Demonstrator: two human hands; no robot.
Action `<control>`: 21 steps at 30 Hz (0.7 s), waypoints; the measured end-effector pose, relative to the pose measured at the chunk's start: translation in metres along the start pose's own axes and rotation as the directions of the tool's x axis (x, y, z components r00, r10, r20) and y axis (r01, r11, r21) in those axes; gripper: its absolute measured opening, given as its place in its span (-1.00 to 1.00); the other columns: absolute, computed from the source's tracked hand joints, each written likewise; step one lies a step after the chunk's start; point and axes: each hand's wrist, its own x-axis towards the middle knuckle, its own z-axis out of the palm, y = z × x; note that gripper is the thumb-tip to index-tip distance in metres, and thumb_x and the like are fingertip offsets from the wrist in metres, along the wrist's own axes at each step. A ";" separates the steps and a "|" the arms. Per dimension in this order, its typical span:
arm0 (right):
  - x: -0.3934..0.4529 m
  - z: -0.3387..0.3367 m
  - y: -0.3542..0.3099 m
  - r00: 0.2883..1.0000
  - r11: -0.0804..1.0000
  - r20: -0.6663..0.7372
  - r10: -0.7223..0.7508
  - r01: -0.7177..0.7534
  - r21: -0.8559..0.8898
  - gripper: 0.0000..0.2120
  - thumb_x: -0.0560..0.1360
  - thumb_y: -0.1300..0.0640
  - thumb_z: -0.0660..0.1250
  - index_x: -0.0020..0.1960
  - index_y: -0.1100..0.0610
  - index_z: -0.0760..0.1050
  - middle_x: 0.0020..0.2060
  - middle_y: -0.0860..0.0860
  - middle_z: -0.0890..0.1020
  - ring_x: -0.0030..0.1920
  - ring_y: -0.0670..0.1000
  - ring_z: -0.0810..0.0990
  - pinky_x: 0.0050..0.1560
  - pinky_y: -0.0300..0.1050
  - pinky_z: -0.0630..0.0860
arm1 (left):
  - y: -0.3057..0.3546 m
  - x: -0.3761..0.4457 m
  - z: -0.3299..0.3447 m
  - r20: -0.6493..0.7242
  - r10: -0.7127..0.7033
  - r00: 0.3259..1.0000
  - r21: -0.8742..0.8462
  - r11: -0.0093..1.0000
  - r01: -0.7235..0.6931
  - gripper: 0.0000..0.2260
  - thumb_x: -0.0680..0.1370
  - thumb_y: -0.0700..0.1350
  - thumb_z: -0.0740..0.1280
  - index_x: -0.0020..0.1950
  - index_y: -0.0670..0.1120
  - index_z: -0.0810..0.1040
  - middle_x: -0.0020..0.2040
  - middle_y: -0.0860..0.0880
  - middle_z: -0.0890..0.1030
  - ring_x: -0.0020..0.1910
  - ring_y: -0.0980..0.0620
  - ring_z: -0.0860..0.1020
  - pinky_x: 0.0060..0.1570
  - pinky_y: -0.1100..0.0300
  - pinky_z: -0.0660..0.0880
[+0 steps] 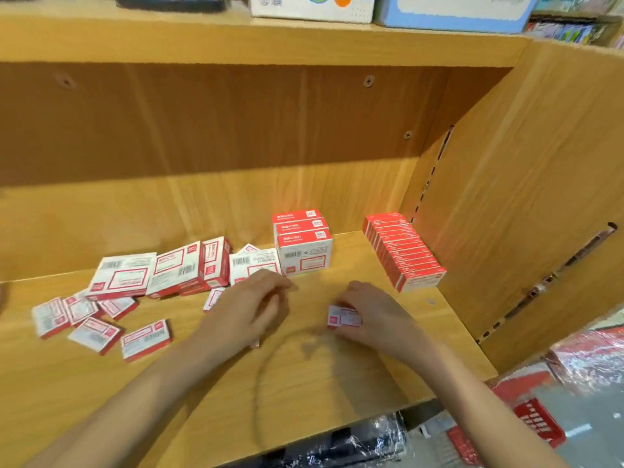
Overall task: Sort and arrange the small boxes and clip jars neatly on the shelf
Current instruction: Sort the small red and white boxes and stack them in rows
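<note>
the right hand (366, 314) pinches one small box (344, 317) in curled fingers, low over the shelf (337, 366). the left hand (250, 309) hovers, fingers loosely curled; whether they hold a box i cannot tell. best turn it on edge, red side up, and butt it against the neat row (403, 251) beyond the right fingers.

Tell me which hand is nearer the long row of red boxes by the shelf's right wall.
Right. The right hand, pinching a small box, sits just in front-left of the row of red boxes. The left hand is farther left, beside the loose boxes.
</note>
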 end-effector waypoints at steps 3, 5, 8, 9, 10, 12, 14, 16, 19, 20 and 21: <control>0.009 0.002 -0.013 0.995 0.995 -0.097 -0.022 0.031 0.095 -0.73 0.43 0.01 0.38 0.07 0.10 0.48 -0.01 0.00 0.51 0.00 -0.04 0.44 -0.13 -0.25 0.23 | -0.017 -0.023 -0.016 -0.030 -0.056 0.998 0.033 0.998 0.057 -0.67 0.48 0.06 0.08 0.07 -0.02 0.53 0.00 0.10 0.55 -0.05 0.18 0.50 -0.06 0.39 0.39; 0.015 0.004 -0.023 0.991 0.991 -0.124 -0.050 0.065 0.120 -0.71 0.42 0.04 0.38 0.10 0.10 0.48 -0.02 -0.01 0.52 -0.02 -0.06 0.44 -0.14 -0.27 0.23 | -0.028 -0.038 -0.026 -0.043 -0.071 0.997 0.082 0.994 0.074 -0.69 0.47 0.07 0.14 0.08 -0.01 0.53 0.02 0.11 0.54 -0.03 0.16 0.48 -0.03 0.34 0.37; 0.026 0.014 -0.035 0.992 0.994 -0.113 -0.062 0.072 0.088 -0.71 0.41 0.03 0.39 0.09 0.09 0.48 -0.03 -0.02 0.52 0.01 -0.04 0.44 -0.12 -0.26 0.23 | -0.044 -0.061 -0.033 -0.036 -0.092 0.995 0.138 0.986 0.096 -0.62 0.44 0.15 0.21 0.14 -0.02 0.53 0.14 0.11 0.47 0.12 0.16 0.40 0.11 0.32 0.28; 0.029 0.019 -0.037 0.993 0.995 -0.106 -0.059 0.068 0.078 -0.72 0.41 0.03 0.39 0.08 0.08 0.48 -0.02 -0.02 0.52 0.04 -0.02 0.44 -0.09 -0.24 0.26 | -0.049 -0.069 -0.034 -0.042 -0.113 0.993 0.128 0.985 0.118 -0.59 0.44 0.19 0.23 0.17 -0.01 0.52 0.17 0.11 0.45 0.16 0.18 0.38 0.16 0.34 0.25; 0.031 0.023 -0.040 0.992 0.995 -0.108 -0.058 0.066 0.071 -0.72 0.41 0.03 0.39 0.08 0.08 0.48 -0.01 -0.02 0.51 0.07 0.00 0.43 -0.05 -0.23 0.29 | -0.053 -0.076 -0.035 -0.039 -0.137 0.990 0.114 0.984 0.140 -0.57 0.43 0.21 0.24 0.20 0.01 0.50 0.20 0.12 0.44 0.19 0.19 0.37 0.20 0.35 0.24; 0.033 0.026 -0.046 0.983 0.993 -0.167 -0.075 0.089 0.082 -0.70 0.41 0.01 0.39 0.09 0.09 0.50 0.02 -0.03 0.51 0.11 -0.02 0.40 0.01 -0.25 0.31 | -0.057 -0.087 -0.036 -0.010 -0.154 0.988 0.127 0.980 0.154 -0.54 0.43 0.25 0.23 0.24 0.06 0.47 0.22 0.12 0.43 0.22 0.18 0.37 0.22 0.28 0.29; 0.036 0.024 -0.058 0.971 0.982 -0.212 -0.114 0.142 0.122 -0.69 0.41 0.00 0.40 0.10 0.10 0.51 0.05 -0.04 0.51 0.12 -0.06 0.39 -0.01 -0.33 0.27 | -0.058 -0.094 -0.036 -0.010 -0.130 0.991 0.157 0.979 0.130 -0.56 0.44 0.23 0.22 0.24 0.06 0.48 0.21 0.11 0.46 0.21 0.17 0.39 0.20 0.17 0.35; 0.038 0.024 -0.075 0.968 0.968 -0.166 -0.186 0.210 0.140 -0.67 0.40 -0.01 0.41 0.10 0.10 0.52 0.08 -0.02 0.53 0.12 -0.04 0.41 -0.01 -0.36 0.28 | -0.057 -0.098 -0.038 -0.048 -0.114 0.992 0.161 0.980 0.120 -0.60 0.46 0.19 0.22 0.22 0.05 0.50 0.19 0.13 0.48 0.19 0.19 0.40 0.18 0.15 0.36; 0.040 0.036 -0.089 0.955 0.954 -0.051 -0.292 0.294 0.048 -0.56 0.35 -0.08 0.38 0.14 0.13 0.50 0.10 0.04 0.54 0.13 0.03 0.45 0.13 -0.15 0.34 | -0.060 -0.105 -0.046 -0.171 -0.159 0.972 0.149 0.971 0.185 -0.64 0.47 0.15 0.22 0.19 0.03 0.53 0.17 0.14 0.49 0.16 0.17 0.41 0.15 0.16 0.34; 0.040 0.038 -0.092 0.953 0.952 -0.035 -0.302 0.303 0.040 -0.53 0.36 -0.09 0.40 0.17 0.13 0.48 0.11 0.05 0.52 0.14 0.04 0.44 0.14 -0.15 0.32 | -0.062 -0.107 -0.050 -0.205 -0.180 0.962 0.144 0.967 0.211 -0.63 0.46 0.15 0.22 0.19 0.02 0.53 0.16 0.13 0.49 0.16 0.17 0.40 0.13 0.18 0.33; 0.040 0.039 -0.094 0.954 0.952 -0.029 -0.299 0.300 0.054 -0.51 0.37 -0.09 0.41 0.20 0.13 0.45 0.14 0.05 0.49 0.16 0.03 0.41 0.15 -0.20 0.28 | -0.064 -0.110 -0.052 -0.213 -0.189 0.959 0.148 0.964 0.223 -0.62 0.46 0.14 0.21 0.20 0.01 0.52 0.16 0.12 0.49 0.16 0.17 0.39 0.13 0.20 0.32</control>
